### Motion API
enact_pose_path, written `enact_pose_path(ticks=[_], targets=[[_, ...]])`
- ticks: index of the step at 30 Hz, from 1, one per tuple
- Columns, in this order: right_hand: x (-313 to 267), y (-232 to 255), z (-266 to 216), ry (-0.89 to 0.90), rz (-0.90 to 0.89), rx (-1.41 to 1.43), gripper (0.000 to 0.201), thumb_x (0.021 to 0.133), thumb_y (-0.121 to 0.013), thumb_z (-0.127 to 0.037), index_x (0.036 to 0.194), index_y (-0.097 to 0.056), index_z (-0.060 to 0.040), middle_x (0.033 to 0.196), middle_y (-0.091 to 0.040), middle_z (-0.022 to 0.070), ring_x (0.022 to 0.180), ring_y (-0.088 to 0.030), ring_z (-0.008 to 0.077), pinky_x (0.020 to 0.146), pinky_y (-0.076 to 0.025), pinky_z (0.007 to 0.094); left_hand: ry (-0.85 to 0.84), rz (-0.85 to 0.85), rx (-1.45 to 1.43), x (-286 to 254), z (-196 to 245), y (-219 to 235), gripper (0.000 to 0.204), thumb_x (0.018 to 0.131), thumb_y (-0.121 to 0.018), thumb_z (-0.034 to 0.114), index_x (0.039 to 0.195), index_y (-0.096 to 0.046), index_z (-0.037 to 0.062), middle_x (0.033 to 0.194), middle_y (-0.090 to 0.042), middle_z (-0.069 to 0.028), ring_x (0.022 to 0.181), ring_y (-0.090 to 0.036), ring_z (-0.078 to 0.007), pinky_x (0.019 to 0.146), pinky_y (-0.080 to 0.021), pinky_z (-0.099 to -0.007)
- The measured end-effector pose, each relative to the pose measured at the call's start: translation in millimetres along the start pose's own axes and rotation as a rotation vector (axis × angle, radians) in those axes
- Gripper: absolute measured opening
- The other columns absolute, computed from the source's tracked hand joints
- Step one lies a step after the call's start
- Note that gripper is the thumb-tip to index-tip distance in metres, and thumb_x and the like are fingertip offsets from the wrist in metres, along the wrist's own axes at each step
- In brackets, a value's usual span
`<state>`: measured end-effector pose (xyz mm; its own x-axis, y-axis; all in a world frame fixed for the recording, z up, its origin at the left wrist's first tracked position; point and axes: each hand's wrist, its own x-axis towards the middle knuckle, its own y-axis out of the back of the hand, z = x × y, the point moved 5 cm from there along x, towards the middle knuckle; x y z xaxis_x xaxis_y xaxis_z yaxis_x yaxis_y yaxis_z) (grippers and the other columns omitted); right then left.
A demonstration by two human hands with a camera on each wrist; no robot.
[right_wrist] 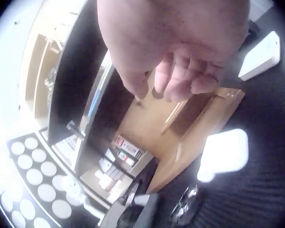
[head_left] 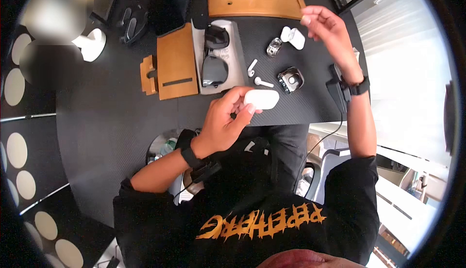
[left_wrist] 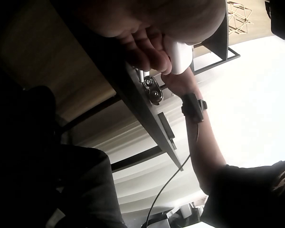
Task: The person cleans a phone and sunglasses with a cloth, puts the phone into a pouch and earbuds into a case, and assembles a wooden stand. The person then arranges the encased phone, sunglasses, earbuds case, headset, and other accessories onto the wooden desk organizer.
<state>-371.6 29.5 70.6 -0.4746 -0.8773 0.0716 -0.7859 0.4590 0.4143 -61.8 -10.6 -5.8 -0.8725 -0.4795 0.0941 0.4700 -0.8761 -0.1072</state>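
My left hand (head_left: 221,123) grips a rounded white case (head_left: 262,99) between thumb and fingers, just above the table's near edge. The same white case (left_wrist: 179,59) shows under the left palm in the left wrist view. Two white earbuds (head_left: 252,68) (head_left: 263,82) lie beyond it, beside a clear and dark case (head_left: 291,80). Near the far right, a white case with its lid raised (head_left: 293,38) stands by a clear shell (head_left: 274,47). My right hand (head_left: 332,35) hovers to the right of it, fingers loosely bent; the right wrist view shows nothing between the fingers (right_wrist: 178,88).
Sunglasses (head_left: 215,70) lie in a grey tray left of the earbuds, next to a brown wooden piece (head_left: 177,64). Wooden trays (head_left: 257,1) occupy the far edge. A white block (right_wrist: 260,56) rests on the table in the right wrist view. A cable (head_left: 320,144) hangs by the right forearm.
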Motion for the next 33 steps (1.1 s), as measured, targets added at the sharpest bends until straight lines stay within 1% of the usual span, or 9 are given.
enact_pose_path(ticks=[7,13,14,18,21,24,28,32,33], targets=[[-33.1,-72.6,-48.4,0.188,-0.244,-0.244,0.031,0.091,-0.085,-0.023,0.114,-0.075,-0.0053,0.087,-0.07,0.0004,0.063,-0.059,0.0077,0.059,-0.048,0.0259,-0.023,0.037,-0.073,-2.1,5.7,5.1,0.033,0.11,-0.05,0.027,0.117,-0.061,-0.0033,0.099,-0.071,-0.0077,0.087,-0.065,-0.0121,0.081,-0.054,-0.0297],[-27.1,-121.2,-84.7,0.376,-0.309,-0.32,0.036,0.088,-0.087,-0.031,0.113,-0.076,-0.0074,0.086,-0.072,0.0032,0.063,-0.066,0.0143,0.06,-0.051,0.0328,-0.013,0.031,-0.192,-2.0,-3.4,6.8,0.031,0.111,-0.053,0.03,0.116,-0.058,-0.0007,0.096,-0.07,-0.009,0.084,-0.068,-0.0136,0.076,-0.056,-0.03],[-24.9,-128.9,-90.6,0.401,-0.302,-0.35,0.037,0.086,-0.086,-0.034,0.111,-0.076,-0.0082,0.086,-0.073,0.0049,0.067,-0.07,0.022,0.063,-0.053,0.0368,0.002,0.015,-0.17,-2.3,-4.1,6.3,0.032,0.11,-0.051,0.031,0.117,-0.056,-0.0002,0.095,-0.069,-0.0105,0.082,-0.069,-0.0161,0.076,-0.058,-0.0318],[-16.2,-163.8,-112.5,0.625,-0.356,-0.401,0.035,0.086,-0.083,-0.038,0.106,-0.077,-0.01,0.09,-0.073,0.0073,0.084,-0.071,0.0319,0.073,-0.055,0.0427,0.05,0.048,-0.304,-4.5,5.0,6.2,0.025,0.109,-0.059,0.026,0.112,-0.059,0.0009,0.092,-0.068,-0.0058,0.083,-0.066,-0.0107,0.072,-0.055,-0.0272],[-14.8,-191.5,-123.4,0.745,-0.423,-0.482,0.039,0.085,-0.083,-0.042,0.106,-0.077,-0.0096,0.096,-0.074,0.0087,0.09,-0.072,0.032,0.076,-0.056,0.0442,0.118,0.046,-0.263,-5.1,3.6,6.3,0.026,0.105,-0.067,0.026,0.109,-0.06,0.0012,0.088,-0.067,-0.006,0.081,-0.065,-0.0112,0.07,-0.054,-0.0292],[-17.3,-216.0,-128.3,0.75,-0.489,-0.592,0.041,0.083,-0.084,-0.042,0.106,-0.078,-0.0086,0.101,-0.073,0.0104,0.098,-0.072,0.0342,0.084,-0.058,0.0454,-0.088,0.041,0.097,-1.0,3.0,8.7,0.031,0.1,-0.072,0.027,0.111,-0.062,0.0002,0.089,-0.067,-0.0044,0.079,-0.063,-0.011,0.07,-0.05,-0.0288],[-16.1,-234.5,-138.9,0.833,-0.564,-0.631,0.039,0.082,-0.086,-0.037,0.107,-0.078,-0.0084,0.108,-0.072,0.0108,0.103,-0.072,0.0362,0.091,-0.058,0.0468,-0.115,0.07,0.067,-1.5,7.6,6.1,0.03,0.093,-0.079,0.026,0.101,-0.066,0.0003,0.083,-0.072,-0.0111,0.073,-0.07,-0.0213,0.07,-0.054,-0.0356],[2.6,-256.4,-146.3,0.917,-0.512,-0.6,0.036,0.082,-0.086,-0.032,0.109,-0.079,-0.0088,0.111,-0.072,0.0106,0.106,-0.071,0.0352,0.092,-0.058,0.0468,-0.086,0.042,0.066,-1.0,-2.8,4.2,0.028,0.091,-0.08,0.025,0.097,-0.067,0.0005,0.079,-0.071,-0.0111,0.07,-0.07,-0.0219,0.068,-0.054,-0.0357],[3.8,-264.8,-148.2,1.003,-0.501,-0.569,0.033,0.083,-0.085,-0.029,0.109,-0.079,-0.0094,0.11,-0.072,0.0105,0.107,-0.071,0.0343,0.092,-0.058,0.0463,-0.159,0.035,0.111,-0.9,0.4,3.7,0.027,0.092,-0.08,0.024,0.097,-0.066,0.0018,0.078,-0.068,-0.0077,0.069,-0.066,-0.0174,0.065,-0.051,-0.0335]])
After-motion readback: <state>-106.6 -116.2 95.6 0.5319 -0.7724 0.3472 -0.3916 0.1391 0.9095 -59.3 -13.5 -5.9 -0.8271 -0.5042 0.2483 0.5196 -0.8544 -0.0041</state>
